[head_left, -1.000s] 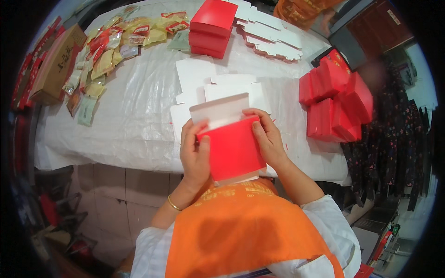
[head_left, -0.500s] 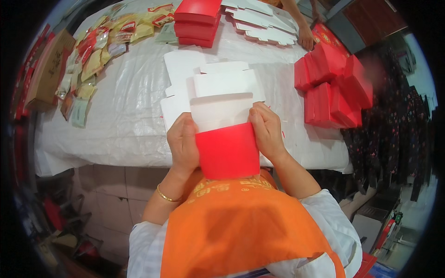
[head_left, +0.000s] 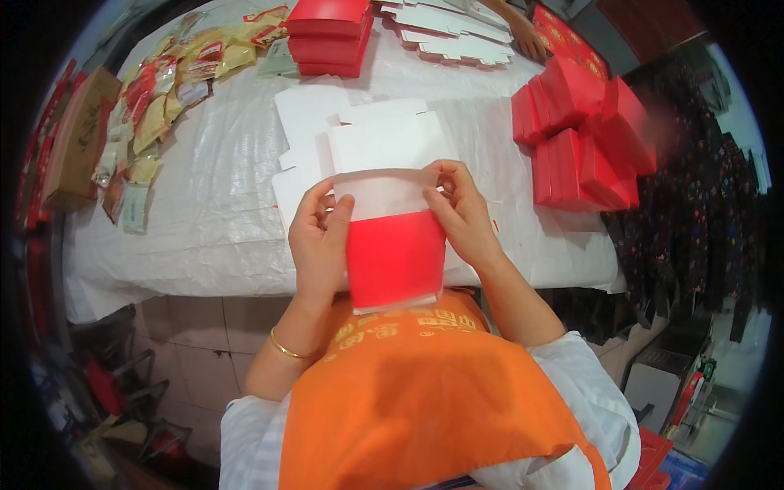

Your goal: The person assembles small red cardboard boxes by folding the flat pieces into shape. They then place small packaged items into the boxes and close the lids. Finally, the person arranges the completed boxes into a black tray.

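Observation:
Between my hands is a partly folded cardboard box (head_left: pixel 396 257), red outside and white inside, its red side toward me at the table's near edge. Its white lid panel and flaps stretch away over the table. My left hand (head_left: pixel 321 229) grips the left side, thumb at the top of the red panel and fingers behind the white flap. On the right, my right hand (head_left: pixel 457 204) pinches the opposite upper corner, with the thumb near the red panel's top edge. White flat box blanks (head_left: pixel 306 122) lie beneath and beyond the box.
Folded red boxes (head_left: pixel 580 139) are piled at right; more red boxes (head_left: pixel 327 41) stand stacked at the back. Behind them lie white blanks (head_left: pixel 449 37). Snack packets (head_left: pixel 155 98) and a brown carton (head_left: pixel 82 139) occupy the left. Another person's hand (head_left: pixel 527 37) is at the far right.
Both hands have shifted up the box's sides toward the white flap, fingers now behind it. The flap bows more, and a white edge shows below the red panel.

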A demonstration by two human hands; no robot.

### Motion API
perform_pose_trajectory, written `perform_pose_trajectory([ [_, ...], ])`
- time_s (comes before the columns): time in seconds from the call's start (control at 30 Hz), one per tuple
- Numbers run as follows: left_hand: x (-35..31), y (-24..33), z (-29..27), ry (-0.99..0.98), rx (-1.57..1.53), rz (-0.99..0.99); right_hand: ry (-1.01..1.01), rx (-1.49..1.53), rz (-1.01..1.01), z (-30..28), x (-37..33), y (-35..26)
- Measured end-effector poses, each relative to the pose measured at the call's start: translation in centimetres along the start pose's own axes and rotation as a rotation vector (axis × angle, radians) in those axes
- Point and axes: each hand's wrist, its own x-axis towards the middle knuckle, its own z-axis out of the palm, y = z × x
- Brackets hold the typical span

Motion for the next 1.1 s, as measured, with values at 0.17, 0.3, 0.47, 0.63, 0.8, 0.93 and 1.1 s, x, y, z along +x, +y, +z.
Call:
perform_pose_trajectory([
  [0.17, 2.6, -2.0, 0.1, -0.106, -0.008, -0.198, 0.061, 0.442, 0.304, 0.7, 2.2, 3.4],
  [0.3, 3.1, -2.7, -0.3, -0.256, 0.276, -0.137, 0.043, 0.491, 0.428, 0.6, 2.1, 5.5],
  [0.47, 2.3, -2.5, -0.8, -0.354, 0.355, -0.091, 0.023, 0.409, 0.182, 0.1, -0.1, 5.5],
  [0.63, 2.3, -1.6, -0.9, -0.49, 0.404, 0.146, -0.055, 0.231, 0.029, -1.2, -0.5, 4.7],
  [0.8, 3.5, 2.0, -1.5, -0.676, 0.324, -0.125, -0.027, 0.22, -0.004, -1.2, -1.5, 3.1],
  [0.93, 4.6, 3.9, -1.3, -0.753, 0.329, -0.195, 0.011, 0.203, 0.007, -1.0, -2.1, 2.2],
  [1.1, 4.6, 4.7, -0.9, -0.795, 0.468, -0.073, -0.059, 0.172, -0.022, -1.2, -2.7, 2.0],
])
